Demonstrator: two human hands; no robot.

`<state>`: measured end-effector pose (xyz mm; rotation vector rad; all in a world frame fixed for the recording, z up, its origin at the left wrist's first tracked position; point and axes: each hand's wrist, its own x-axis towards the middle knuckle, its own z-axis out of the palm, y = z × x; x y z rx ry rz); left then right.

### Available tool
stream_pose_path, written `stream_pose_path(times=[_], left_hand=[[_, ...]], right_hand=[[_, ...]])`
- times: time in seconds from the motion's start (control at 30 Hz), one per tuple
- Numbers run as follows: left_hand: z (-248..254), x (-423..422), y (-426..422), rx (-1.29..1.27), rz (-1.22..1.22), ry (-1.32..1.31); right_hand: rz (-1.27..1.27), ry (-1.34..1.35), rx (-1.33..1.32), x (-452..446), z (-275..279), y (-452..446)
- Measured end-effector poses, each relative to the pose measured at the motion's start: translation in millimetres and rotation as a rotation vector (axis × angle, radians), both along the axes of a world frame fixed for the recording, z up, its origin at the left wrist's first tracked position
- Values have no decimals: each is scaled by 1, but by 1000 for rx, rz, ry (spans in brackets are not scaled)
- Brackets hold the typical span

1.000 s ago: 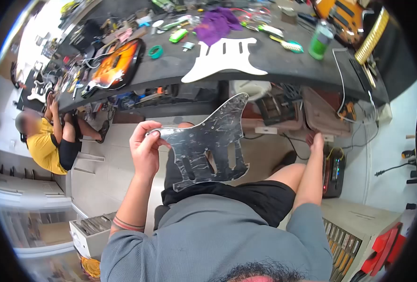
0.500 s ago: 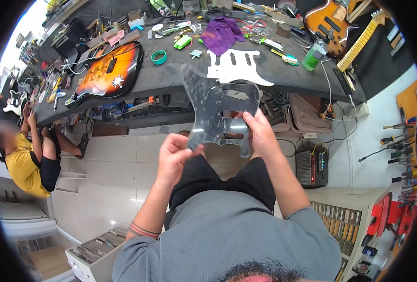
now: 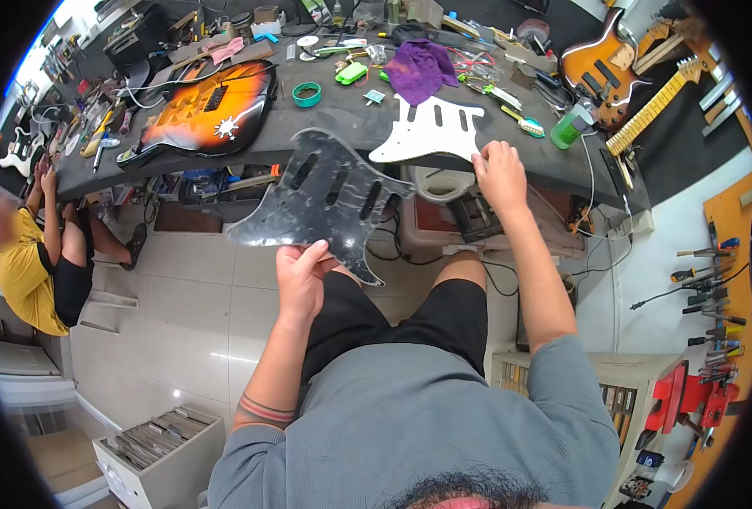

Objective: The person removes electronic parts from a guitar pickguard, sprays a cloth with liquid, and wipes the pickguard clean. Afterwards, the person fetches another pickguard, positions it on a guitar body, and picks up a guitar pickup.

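My left hand (image 3: 300, 280) pinches a dark, marbled guitar pickguard (image 3: 312, 199) by its near edge, thumb on top. The pickguard is held over my lap in front of the bench, its slots showing. At the bench's front edge lies a white pickguard (image 3: 431, 136) with several slots. My right hand (image 3: 501, 178) has its fingers curled at the white one's right end, the thumb against that edge. Part of its grip is hidden beneath the hand. Behind the white pickguard is a crumpled purple cloth (image 3: 422, 72).
On the dark bench (image 3: 325, 119) lie a sunburst guitar body (image 3: 215, 110), a green tape roll (image 3: 306, 94) and a green bottle (image 3: 573, 127). Another sunburst guitar body (image 3: 601, 64) and a maple neck (image 3: 654, 106) lie at right. A person in yellow (image 3: 24, 271) sits at left.
The dark pickguard has turned and moved left, now in my left hand alone. My right hand has let go of it and moved up and right to the white pickguard.
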<state>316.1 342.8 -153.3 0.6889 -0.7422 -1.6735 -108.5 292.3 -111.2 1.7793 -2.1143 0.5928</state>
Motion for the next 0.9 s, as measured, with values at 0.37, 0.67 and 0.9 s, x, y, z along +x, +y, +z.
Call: stream_pose_path(times=[0.37, 0.67, 0.9], left_hand=[[-18, 5, 9, 133, 74, 130], [-57, -18, 22, 230, 79, -7], [-48, -77, 31, 83, -461, 5]], right_hand=[[252, -1726, 347, 33, -32, 61], [253, -1742, 137, 99, -49, 191], [159, -1466, 245, 157, -35, 185]])
